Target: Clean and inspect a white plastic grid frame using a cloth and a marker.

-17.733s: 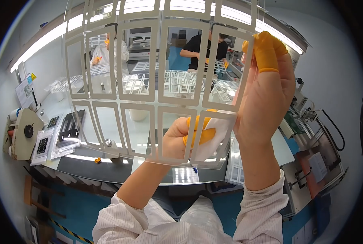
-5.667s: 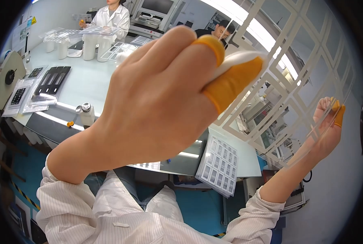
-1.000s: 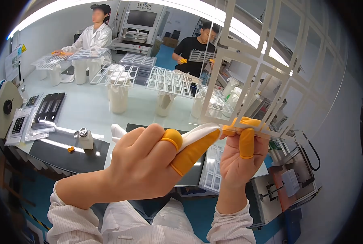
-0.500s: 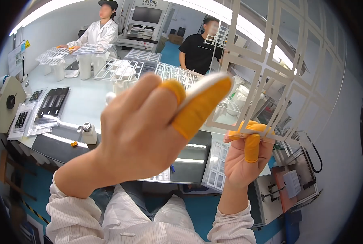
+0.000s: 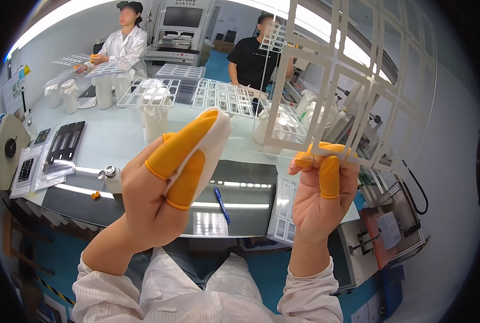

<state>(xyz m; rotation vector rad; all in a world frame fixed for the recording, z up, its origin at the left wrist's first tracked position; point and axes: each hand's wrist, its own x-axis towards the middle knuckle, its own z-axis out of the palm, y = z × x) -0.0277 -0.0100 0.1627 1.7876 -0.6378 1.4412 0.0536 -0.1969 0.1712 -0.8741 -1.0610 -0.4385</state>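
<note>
Orange finger cots cover several fingertips of both my hands. My left hand (image 5: 156, 196) is closed, pinching a folded white wiping cloth (image 5: 216, 134) between thumb and fingers, in front of my body and apart from the panel. At the right, my right hand (image 5: 326, 202) grips the lower edge of a large clear panel (image 5: 353, 89) printed with white rectangular frames. It stands tilted upright, and its top runs out of view. Below the cloth, a blue pen (image 5: 222, 205) lies on the dark table surface beside a small light sheet (image 5: 210, 223).
Similar framed panels (image 5: 223, 97) rest on white-wrapped stands (image 5: 155, 118) across the table. A metal-topped bottle (image 5: 110, 177) and a loose orange finger cot (image 5: 95, 195) lie left. Black plates (image 5: 65, 142) sit farther left. Two co-workers (image 5: 124, 43) stand beyond the table.
My left hand has drawn back, down and left, away from the panel, with the cloth now turned upward. The right hand still holds the panel, shifted slightly left in view.
</note>
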